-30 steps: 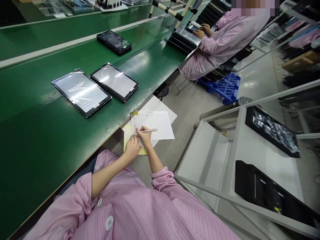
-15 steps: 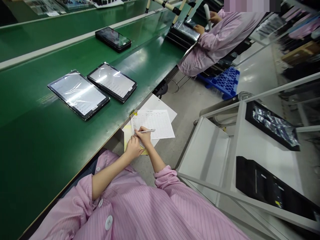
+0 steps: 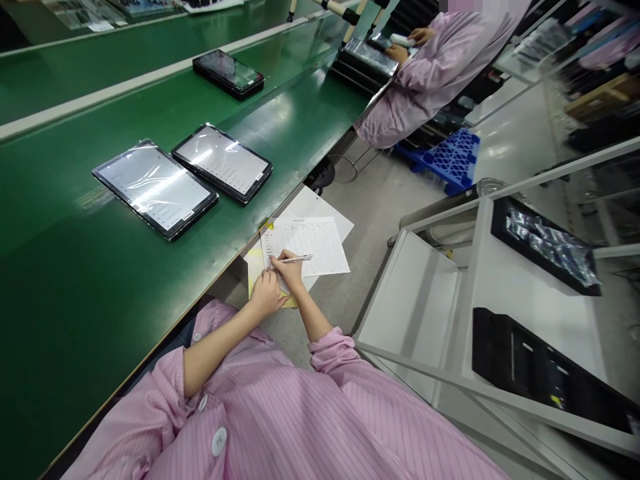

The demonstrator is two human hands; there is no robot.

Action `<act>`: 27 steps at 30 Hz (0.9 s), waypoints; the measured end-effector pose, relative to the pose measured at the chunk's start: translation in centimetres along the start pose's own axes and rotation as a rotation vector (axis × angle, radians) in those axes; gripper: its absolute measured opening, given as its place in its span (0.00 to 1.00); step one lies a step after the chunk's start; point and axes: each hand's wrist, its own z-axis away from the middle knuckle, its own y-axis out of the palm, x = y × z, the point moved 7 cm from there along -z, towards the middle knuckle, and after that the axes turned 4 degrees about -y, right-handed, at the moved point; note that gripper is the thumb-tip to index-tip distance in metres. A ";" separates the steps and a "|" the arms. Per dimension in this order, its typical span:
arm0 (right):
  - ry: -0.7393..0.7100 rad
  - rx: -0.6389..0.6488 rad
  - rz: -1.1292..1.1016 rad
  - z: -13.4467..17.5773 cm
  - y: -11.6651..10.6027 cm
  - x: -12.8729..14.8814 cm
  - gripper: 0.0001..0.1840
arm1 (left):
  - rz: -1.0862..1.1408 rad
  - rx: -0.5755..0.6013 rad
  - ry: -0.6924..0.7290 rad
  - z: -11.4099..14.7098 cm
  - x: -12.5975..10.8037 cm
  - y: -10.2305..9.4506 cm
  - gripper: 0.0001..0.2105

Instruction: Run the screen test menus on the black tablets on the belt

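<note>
My right hand (image 3: pixel 290 270) is closed around a slim pen (image 3: pixel 299 258), its tip over the left part of a printed form (image 3: pixel 315 243). The form has ruled rows and columns. Beside it, my left hand (image 3: pixel 267 291) lies on the lower left of the papers, back upward, touching my right hand; its fingertips are partly hidden. A yellow sheet (image 3: pixel 255 267) shows under the form, and another white sheet (image 3: pixel 323 207) sticks out behind. These papers jut past the edge of the green workbench (image 3: pixel 150 287).
Two lit tablets (image 3: pixel 155 190) (image 3: pixel 225 163) lie on the bench, with a dark tablet (image 3: pixel 229 72) farther back. A co-worker in a pink sleeve (image 3: pixel 425 73) handles a white object at far right. On my right stands a white-framed cart (image 3: pixel 425 293) with black trays (image 3: pixel 547 247).
The co-worker's white object has gone from upright to lying nearly flat, lower down. My hands and the pen stay almost in place; the view has shifted slightly.
</note>
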 end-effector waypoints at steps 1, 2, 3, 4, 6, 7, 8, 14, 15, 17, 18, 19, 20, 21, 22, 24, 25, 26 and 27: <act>0.000 -0.004 0.003 0.0 0.0 0.0 0.20 | -0.003 -0.004 -0.001 0.0 0.0 0.0 0.36; 0.000 -0.007 0.006 0.1 0.0 0.0 0.20 | -0.007 -0.009 0.000 0.0 0.0 0.0 0.36; -0.001 -0.009 0.007 0.1 0.0 0.0 0.20 | -0.011 -0.013 0.000 0.0 0.0 -0.1 0.35; -0.002 -0.009 0.008 0.1 0.0 0.1 0.20 | -0.012 -0.016 0.001 0.0 0.0 -0.1 0.35; -0.003 -0.008 0.007 0.1 0.0 0.1 0.20 | -0.008 -0.022 0.004 0.0 0.0 -0.1 0.35; -0.003 -0.007 0.007 0.2 0.0 0.1 0.20 | -0.004 -0.024 0.005 0.0 0.0 -0.1 0.34; -0.002 -0.005 0.006 0.2 0.0 0.2 0.20 | -0.001 -0.025 0.007 0.0 -0.1 -0.1 0.34; 0.010 -0.012 0.009 0.2 0.0 0.0 0.20 | 0.000 -0.031 0.005 0.0 -0.1 0.1 0.35; 0.010 -0.012 0.008 0.2 0.0 0.0 0.20 | 0.000 -0.035 0.003 0.0 -0.1 0.1 0.35; 0.013 -0.012 0.005 0.2 0.0 -0.1 0.20 | 0.008 -0.039 0.000 0.1 -0.1 0.2 0.35; 0.015 -0.013 0.004 0.2 0.0 -0.1 0.20 | 0.016 -0.042 -0.003 0.0 -0.1 0.2 0.36; 0.016 -0.016 0.003 0.2 0.0 -0.1 0.20 | 0.023 -0.042 -0.006 0.0 -0.1 0.2 0.36; 0.014 -0.018 0.003 0.2 0.0 -0.1 0.21 | 0.026 -0.040 -0.009 0.0 -0.1 0.2 0.36; 0.012 -0.017 0.003 0.2 0.0 -0.1 0.21 | 0.026 -0.037 -0.010 0.0 -0.1 0.2 0.36; 0.007 -0.013 0.004 0.2 0.0 0.0 0.21 | 0.023 -0.032 -0.009 0.0 -0.1 0.2 0.36; -0.002 -0.001 0.001 0.2 0.0 0.1 0.20 | 0.015 -0.025 -0.004 0.0 -0.1 0.2 0.36; -0.004 0.002 -0.001 0.2 0.0 0.2 0.20 | 0.013 -0.025 -0.004 0.0 -0.2 0.2 0.37; -0.004 0.004 -0.003 0.2 0.0 0.2 0.20 | 0.012 -0.025 -0.004 0.0 -0.2 0.2 0.37; -0.003 0.005 -0.004 0.2 0.0 0.2 0.20 | 0.011 -0.026 -0.007 0.0 -0.2 0.2 0.37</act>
